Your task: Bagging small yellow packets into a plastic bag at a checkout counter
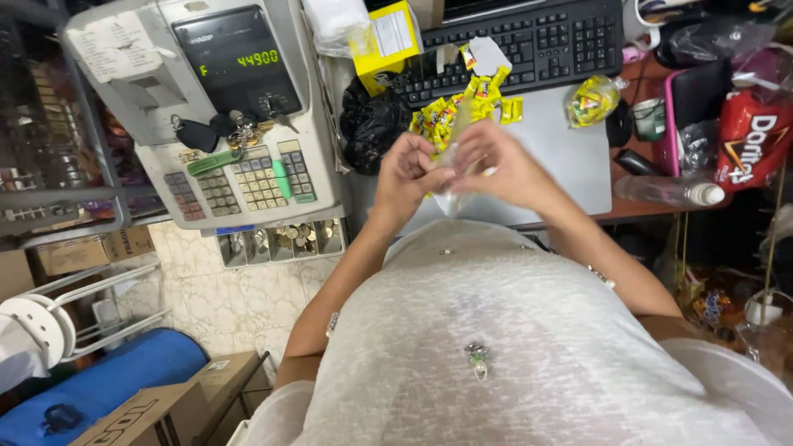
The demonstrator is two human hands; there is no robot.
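My left hand [406, 171] and my right hand [502, 161] are raised together over the desk edge, both pinching a small clear plastic bag [450, 198] that hangs between them. The bag's contents cannot be made out. Just beyond my hands, several small yellow candy packets [462, 107] lie scattered on a grey mat [570, 157] in front of a black keyboard [537, 41]. A bag of yellow wrapped sweets [591, 101] sits at the mat's far right corner.
A grey cash register [206, 107] with keys and an open coin drawer [281, 241] stands on the left. A yellow box [384, 37], a black plastic bag [372, 124], a clear bottle [669, 192] and a red chip bag [753, 136] crowd the desk. Cardboard boxes [149, 413] and a blue roll [107, 384] lie on the floor.
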